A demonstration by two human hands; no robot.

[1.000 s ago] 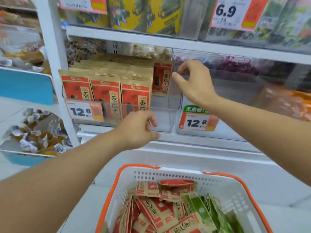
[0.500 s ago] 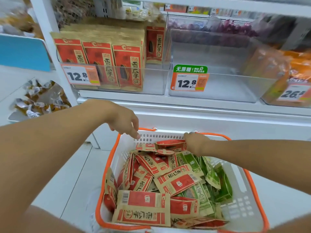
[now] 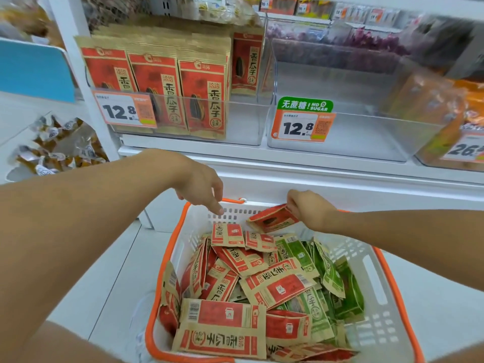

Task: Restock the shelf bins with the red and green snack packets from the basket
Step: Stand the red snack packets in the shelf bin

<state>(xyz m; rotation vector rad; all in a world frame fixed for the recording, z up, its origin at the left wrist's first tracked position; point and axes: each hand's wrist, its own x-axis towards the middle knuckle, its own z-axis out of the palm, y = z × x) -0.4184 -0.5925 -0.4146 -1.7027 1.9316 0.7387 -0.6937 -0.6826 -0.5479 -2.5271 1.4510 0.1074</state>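
My right hand (image 3: 309, 213) pinches one red packet (image 3: 272, 218); left hand (image 3: 201, 189) hangs relaxed, holding nothing. Left bin (image 3: 243, 121) part-filled, right bin (image 3: 366, 142) bare, basket (image 3: 387, 310) full.

A second ago both hands were up at the shelf bins; half a second ago they had dropped to the far end of the basket (image 3: 372, 260). Now the right hand (image 3: 310, 209) pinches a red packet (image 3: 273, 220) by its edge and has raised it clear of the pile, tilted. The left hand (image 3: 203, 188) hangs a little farther over the rim, fingers pointing down, holding nothing.
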